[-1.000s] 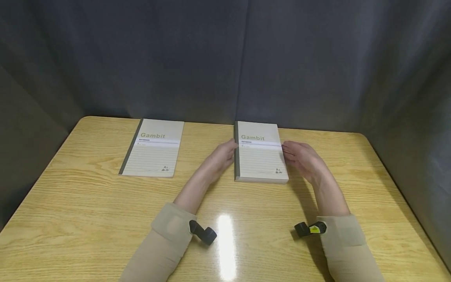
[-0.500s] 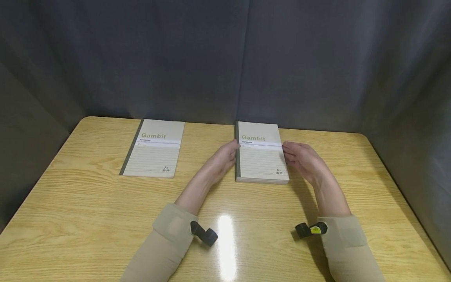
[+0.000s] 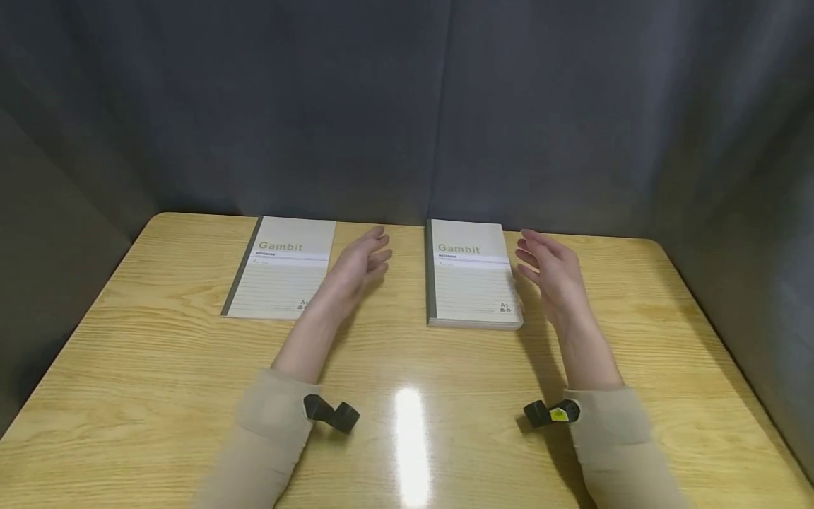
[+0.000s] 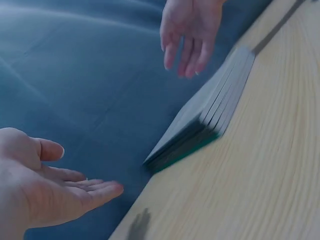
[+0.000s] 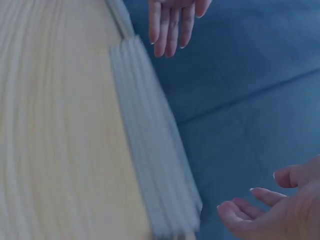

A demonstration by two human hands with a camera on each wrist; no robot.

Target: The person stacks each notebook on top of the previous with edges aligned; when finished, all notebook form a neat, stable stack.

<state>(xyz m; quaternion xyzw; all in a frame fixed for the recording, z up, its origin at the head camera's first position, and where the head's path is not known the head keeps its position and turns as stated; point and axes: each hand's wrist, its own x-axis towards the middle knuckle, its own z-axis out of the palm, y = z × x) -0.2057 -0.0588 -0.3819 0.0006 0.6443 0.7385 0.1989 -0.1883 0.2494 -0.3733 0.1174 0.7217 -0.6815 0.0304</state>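
A neat stack of several notebooks, pale covers marked Gambit with a dark spine strip on the left, lies toward the back of the table. To its left is a single matching notebook lying flat. My left hand hovers between the two, its forearm overlapping the single notebook's right lower corner in the head view. My right hand is just off the stack's right edge, fingers loosely extended. Both palms face the stack, and neither hand holds anything. In the left wrist view the stacked page edges show as layers.
The wood-grain table has rounded back corners. Dark grey curtains hang right behind its back edge and along both sides. A bright light reflection shows on the tabletop between the forearms.
My left hand has left the stack's spine side and moved left. My right hand has drawn slightly away from the right edge, its fingers lifting. The stack stays in place.
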